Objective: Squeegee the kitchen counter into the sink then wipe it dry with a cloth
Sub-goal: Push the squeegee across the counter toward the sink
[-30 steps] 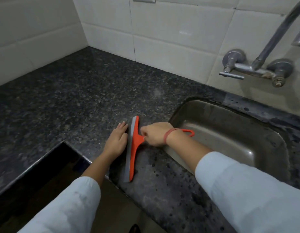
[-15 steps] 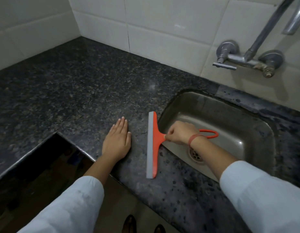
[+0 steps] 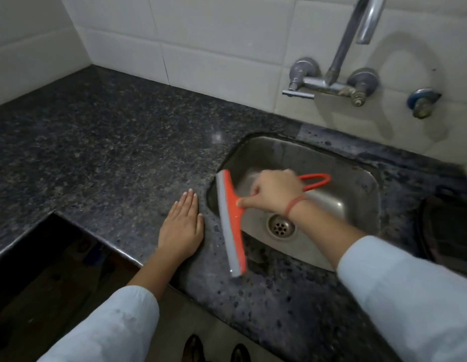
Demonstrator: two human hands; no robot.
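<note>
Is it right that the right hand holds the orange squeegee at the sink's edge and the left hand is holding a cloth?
Not quite. In the head view the left hand holds nothing; it lies flat on the granite counter. The right hand does hold the orange squeegee at the sink edge.

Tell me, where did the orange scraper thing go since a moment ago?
The right hand dragged the orange plastic squeegee rightward across the dark speckled granite counter until its blade reached the steel sink edge. It keeps gripping the handle. The left hand stayed flat on the counter.
</note>
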